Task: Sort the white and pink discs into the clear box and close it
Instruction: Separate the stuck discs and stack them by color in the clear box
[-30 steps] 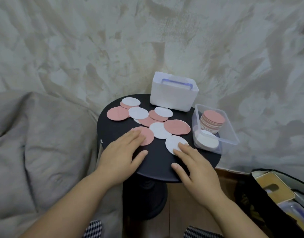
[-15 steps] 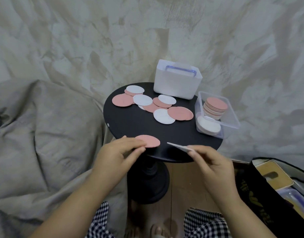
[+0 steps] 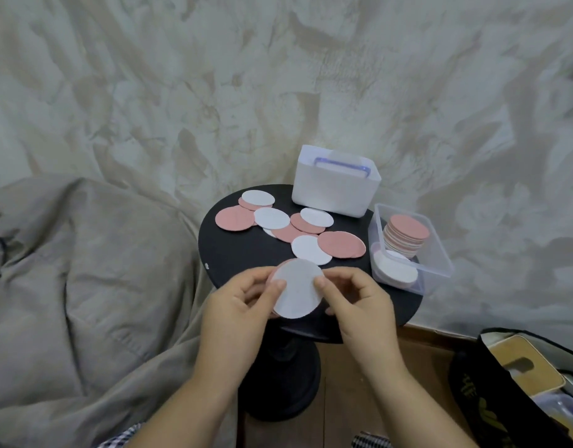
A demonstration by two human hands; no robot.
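Between fingers: thin round white disc

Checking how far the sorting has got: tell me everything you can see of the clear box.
The clear box is a rectangular tub of transparent, plastic-looking material with rounded corners and a rim. It stands upright and open, no lid on it, at the right edge of the round black table, right of the white container. Inside, a tall pink-topped stack of discs fills the far end, a lower white stack the near end.
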